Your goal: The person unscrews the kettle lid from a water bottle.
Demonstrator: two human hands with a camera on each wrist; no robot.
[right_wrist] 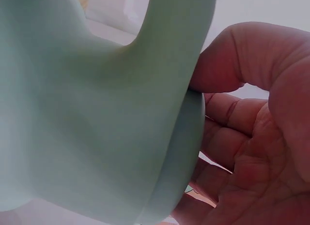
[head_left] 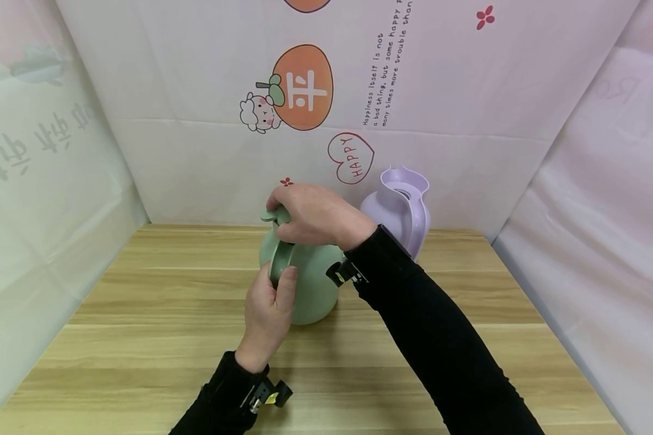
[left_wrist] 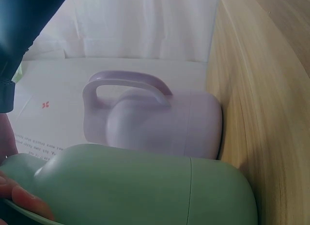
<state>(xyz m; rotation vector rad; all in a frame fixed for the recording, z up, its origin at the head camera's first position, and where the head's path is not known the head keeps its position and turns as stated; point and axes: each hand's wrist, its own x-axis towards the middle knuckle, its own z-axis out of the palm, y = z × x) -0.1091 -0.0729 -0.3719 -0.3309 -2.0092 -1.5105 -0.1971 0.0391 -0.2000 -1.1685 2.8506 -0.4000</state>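
A pale green jug (head_left: 312, 290) stands upright on the wooden table (head_left: 141, 338), near its middle. My left hand (head_left: 269, 305) grips the jug's handle (head_left: 280, 263) from the near side, thumb laid up along it. My right hand (head_left: 315, 214) is cupped over the jug's top, fingers curled round the lid (head_left: 274, 214). In the left wrist view the green jug's body (left_wrist: 145, 186) fills the lower frame, with a fingertip (left_wrist: 24, 198) against it. The right wrist view shows the green jug (right_wrist: 87, 113) very close, with curled fingers (right_wrist: 252, 138) wrapped about its upper part.
A lilac jug (head_left: 399, 208) with an open spout stands just behind and right of the green one, close to the back wall; it also shows as the lilac jug (left_wrist: 160, 123) in the left wrist view. White printed sheets wall in the table on three sides.
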